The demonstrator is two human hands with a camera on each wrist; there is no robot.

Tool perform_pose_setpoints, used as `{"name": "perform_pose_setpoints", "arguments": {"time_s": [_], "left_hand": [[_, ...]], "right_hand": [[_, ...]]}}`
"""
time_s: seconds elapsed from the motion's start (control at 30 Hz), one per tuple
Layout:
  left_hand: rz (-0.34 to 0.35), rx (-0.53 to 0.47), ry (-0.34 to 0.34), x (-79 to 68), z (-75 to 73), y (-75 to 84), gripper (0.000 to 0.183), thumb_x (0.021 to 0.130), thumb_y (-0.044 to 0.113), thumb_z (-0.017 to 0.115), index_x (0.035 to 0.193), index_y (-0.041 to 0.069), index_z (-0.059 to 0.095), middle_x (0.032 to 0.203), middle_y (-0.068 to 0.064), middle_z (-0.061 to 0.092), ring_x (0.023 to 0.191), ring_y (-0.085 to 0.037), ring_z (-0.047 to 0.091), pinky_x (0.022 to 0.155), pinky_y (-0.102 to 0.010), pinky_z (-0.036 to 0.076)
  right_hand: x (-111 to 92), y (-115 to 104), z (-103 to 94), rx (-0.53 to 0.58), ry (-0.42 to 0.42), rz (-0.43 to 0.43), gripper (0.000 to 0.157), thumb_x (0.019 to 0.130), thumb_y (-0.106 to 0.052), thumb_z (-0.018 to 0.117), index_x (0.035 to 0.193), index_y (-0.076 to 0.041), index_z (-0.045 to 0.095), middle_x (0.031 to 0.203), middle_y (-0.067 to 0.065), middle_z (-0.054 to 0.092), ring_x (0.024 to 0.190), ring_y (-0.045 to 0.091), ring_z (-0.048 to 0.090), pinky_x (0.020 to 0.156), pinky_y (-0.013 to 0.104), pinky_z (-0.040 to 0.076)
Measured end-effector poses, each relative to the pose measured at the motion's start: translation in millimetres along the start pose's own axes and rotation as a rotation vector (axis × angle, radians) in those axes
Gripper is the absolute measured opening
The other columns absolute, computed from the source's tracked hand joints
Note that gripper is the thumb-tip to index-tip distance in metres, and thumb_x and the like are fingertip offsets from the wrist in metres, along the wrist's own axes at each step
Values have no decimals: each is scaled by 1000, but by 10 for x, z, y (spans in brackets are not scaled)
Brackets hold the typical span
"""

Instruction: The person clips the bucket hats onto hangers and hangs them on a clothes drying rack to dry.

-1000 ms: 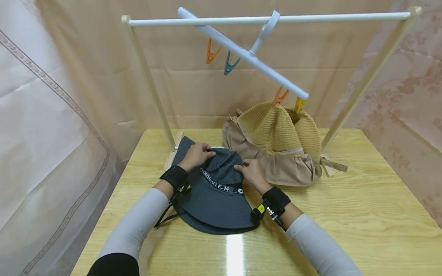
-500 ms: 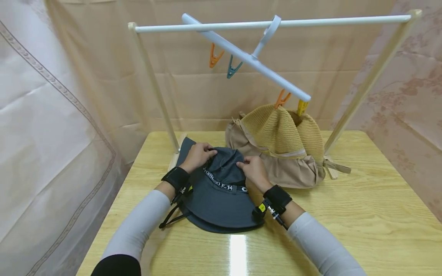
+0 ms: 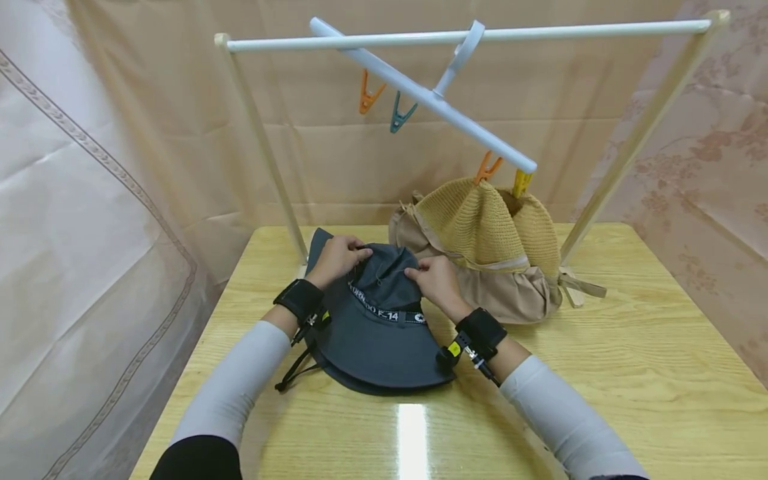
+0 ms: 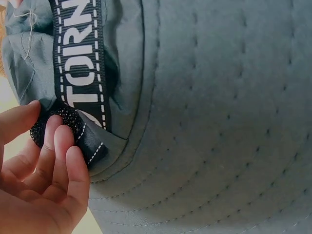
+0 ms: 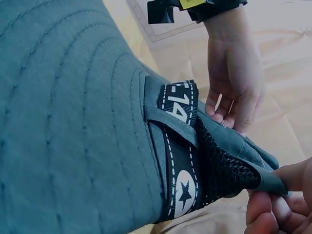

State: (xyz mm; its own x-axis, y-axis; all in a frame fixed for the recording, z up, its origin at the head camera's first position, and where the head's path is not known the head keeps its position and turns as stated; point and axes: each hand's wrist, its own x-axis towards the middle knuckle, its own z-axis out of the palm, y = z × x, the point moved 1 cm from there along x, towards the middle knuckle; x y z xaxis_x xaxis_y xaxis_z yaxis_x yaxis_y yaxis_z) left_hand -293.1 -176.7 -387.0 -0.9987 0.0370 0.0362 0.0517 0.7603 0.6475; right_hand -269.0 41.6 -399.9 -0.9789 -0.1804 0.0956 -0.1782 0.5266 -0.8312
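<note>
A dark grey-blue bucket hat with a black lettered band lies over the table, its brim toward me. My left hand pinches the left side of its crown; in the left wrist view, thumb and fingers are at black mesh beside the band. On the crown's right side my right hand pinches the fabric; the right wrist view shows a fold of the crown between thumb and fingers. A black drawstring trails from the hat's left edge.
A white rail on a wooden stand carries a pale blue hanger. From it hang an orange clip and a teal clip. Another orange clip and a yellow clip grip a tan hat at right.
Both hands keep their pinch on the hat. Over the last half second the hat and hands have shifted slightly up in view, the brim's front edge moving away from me.
</note>
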Motion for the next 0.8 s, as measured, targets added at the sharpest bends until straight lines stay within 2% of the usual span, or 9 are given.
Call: {"name": "perform_pose_setpoints", "arguments": {"time_s": [0.1,0.23,0.33,0.4,0.5,0.6,0.7,0.8], "left_hand": [[5,-1,10,10,-48,32,23,94,26,65,104,7,73,86,-10,71,74,-19,64,63,-26,46],[2,-12,17,26,-95,74,23,94,27,65,103,7,72,86,-10,71,75,-19,64,64,-25,45],[-3,-20,21,34,-122,94,23,94,27,65,103,7,72,87,-11,71,75,-18,64,64,-25,45],[-6,-22,26,34,-136,105,23,94,27,65,103,7,72,88,-11,71,75,-19,64,64,-26,46],[4,-28,41,42,-147,114,24,94,27,66,103,6,72,88,-12,72,75,-19,65,65,-27,47],[19,-39,67,61,-156,122,25,94,27,66,104,5,72,89,-13,72,77,-21,66,66,-28,49],[32,-46,96,100,-149,138,27,94,27,66,106,4,72,92,-14,73,80,-23,68,68,-29,50],[40,-42,113,133,-157,163,28,94,27,66,107,3,72,94,-16,74,81,-26,69,68,-28,49]], "right_hand": [[9,-46,-18,7,0,2,24,90,-21,70,75,-2,73,55,2,58,47,10,46,47,24,35],[29,-102,-49,10,24,-31,19,88,-19,71,81,-2,76,71,11,70,53,11,51,51,24,39],[47,-122,-65,9,26,-56,19,88,-19,71,83,-1,76,76,14,71,54,11,52,52,24,40],[58,-129,-71,7,17,-62,21,89,-19,71,82,0,75,71,13,69,53,11,51,52,24,39],[71,-157,-90,15,14,-59,21,89,-19,70,78,-1,73,61,5,62,50,10,47,50,23,37],[91,-203,-119,3,23,-72,30,90,-20,70,65,-4,62,53,-3,45,48,10,41,50,24,33],[115,-227,-157,-3,35,-84,36,91,-20,69,61,-8,53,52,-3,36,48,12,38,51,25,30],[144,-247,-190,-11,42,-87,29,91,-20,69,67,-5,62,55,-1,48,51,12,43,52,24,33]]}}
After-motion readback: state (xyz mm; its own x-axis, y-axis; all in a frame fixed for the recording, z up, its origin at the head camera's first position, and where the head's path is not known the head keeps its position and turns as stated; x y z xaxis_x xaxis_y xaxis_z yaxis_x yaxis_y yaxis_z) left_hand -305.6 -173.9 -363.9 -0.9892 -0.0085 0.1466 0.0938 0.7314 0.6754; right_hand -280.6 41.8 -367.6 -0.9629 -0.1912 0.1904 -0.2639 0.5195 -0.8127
